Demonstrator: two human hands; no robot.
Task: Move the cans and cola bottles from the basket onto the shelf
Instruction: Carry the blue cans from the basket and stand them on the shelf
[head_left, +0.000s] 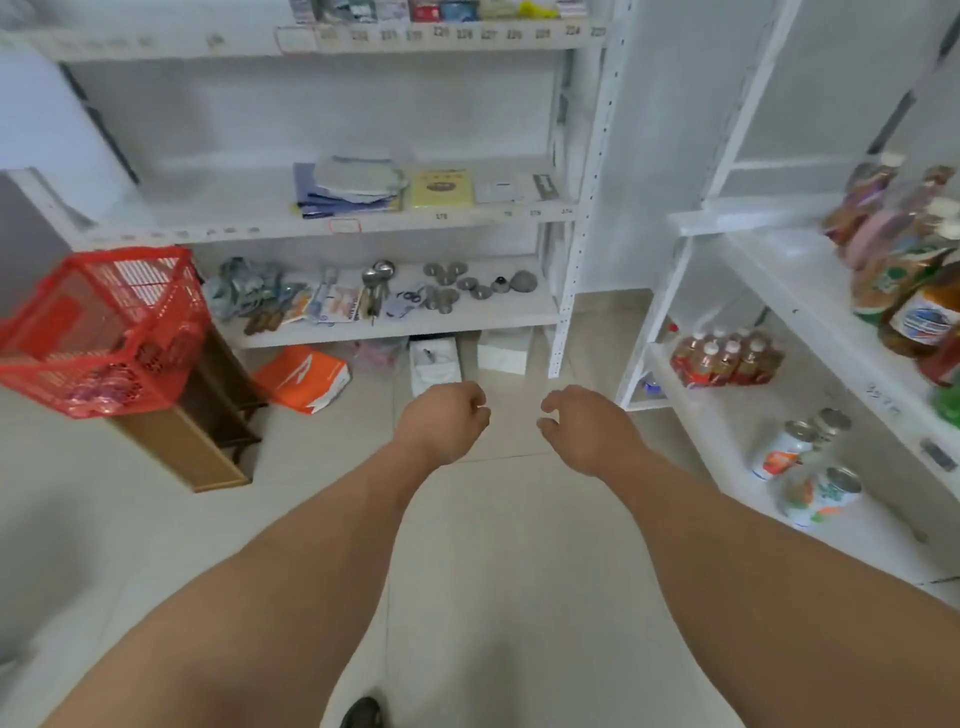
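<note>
Both hands are held out over the floor tiles, empty. The fingers of the left hand (447, 418) are curled loosely inward and grip nothing; the fingers of the right hand (582, 426) hang half curled, thumb apart, and also hold nothing.

Well to the left of the left fingers, the red basket (104, 322) is seen resting on a brown wooden stand (208, 431). Through its mesh, something pinkish can be made out at the bottom, but whether it is cans or bottles cannot be told. Well to the right of the right fingers, three cans (810, 467) stand on a low board of the white shelf (753, 415); a shrink-wrapped pack of small bottles (727, 358) lies beyond them, and larger bottles (914, 291) stand on the board above.

The cans are judged to be stiff, smooth and fairly heavy if full, so a wrap round the middle of the wall would be safest. Cola bottles would likely be heavier and slightly yielding; the narrow neck or the waist would give a firm hold. Condensation or slick labels could let either slip.
</note>
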